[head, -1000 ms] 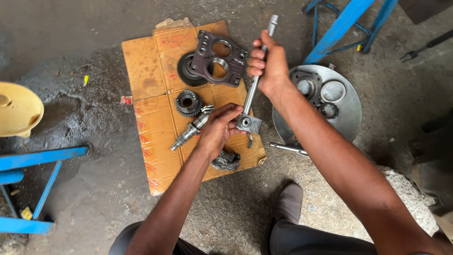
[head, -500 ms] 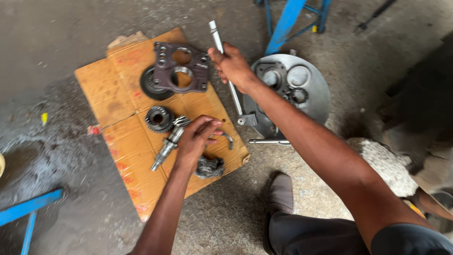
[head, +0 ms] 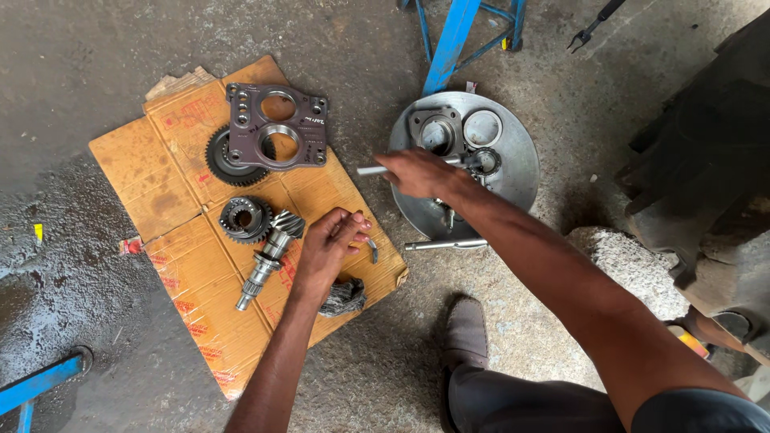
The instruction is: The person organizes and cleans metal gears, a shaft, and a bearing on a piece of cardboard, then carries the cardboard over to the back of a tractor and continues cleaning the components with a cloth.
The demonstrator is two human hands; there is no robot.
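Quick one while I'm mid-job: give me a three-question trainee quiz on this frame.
1. True or false: the right hand is over the round metal tray.
2. Which part lies nearest the left hand? A) pinion shaft B) flat bearing plate C) blue frame
3. What do the gear parts rest on?

Key: 1 true. 2 A. 3 The sheet of cardboard.

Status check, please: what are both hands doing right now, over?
Left hand resting on cardboard beside geared shaft. Right hand gripping metal rod over round metal tray. Nothing between them.
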